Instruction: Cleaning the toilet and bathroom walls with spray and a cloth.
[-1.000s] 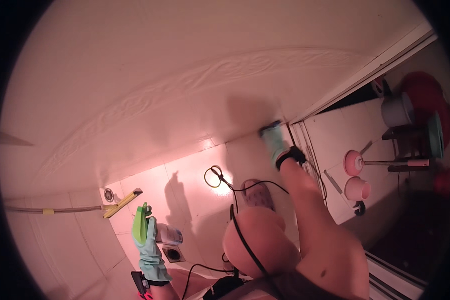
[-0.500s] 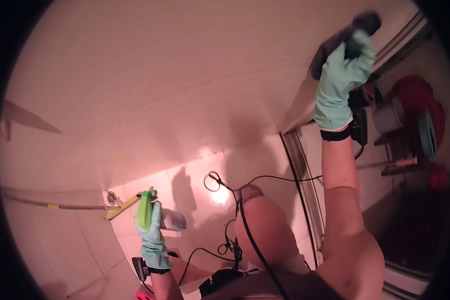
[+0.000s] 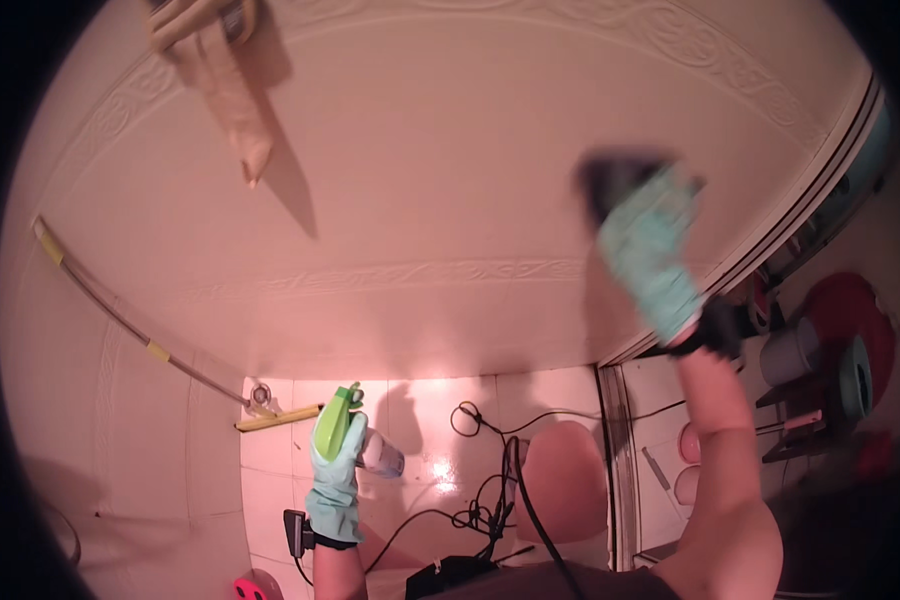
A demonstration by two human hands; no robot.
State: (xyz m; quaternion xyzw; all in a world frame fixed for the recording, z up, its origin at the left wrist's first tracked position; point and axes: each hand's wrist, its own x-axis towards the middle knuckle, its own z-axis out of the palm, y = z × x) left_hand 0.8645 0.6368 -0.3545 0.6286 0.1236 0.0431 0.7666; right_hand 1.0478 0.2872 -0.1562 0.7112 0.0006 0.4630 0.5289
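Note:
In a pale green rubber glove, my left hand is wrapped round a spray bottle with a green trigger head, low over the tiled floor. The bottle's pale body shows beside the fingers. My right hand, gloved the same way, is raised at the wall. It is closed on a dark cloth, held at the wall's surface. Motion blurs both the hand and the cloth, so the cloth's exact shape cannot be made out.
A cloth-like beige thing hangs on the wall at upper left. Black cables lie across the floor near my legs. A door track edges the floor at right; beyond it are a red basin and a pale bucket.
My right hand has moved left and down in the view with the dark cloth. The view has tilted up, showing more wall. My left hand still holds the spray bottle.

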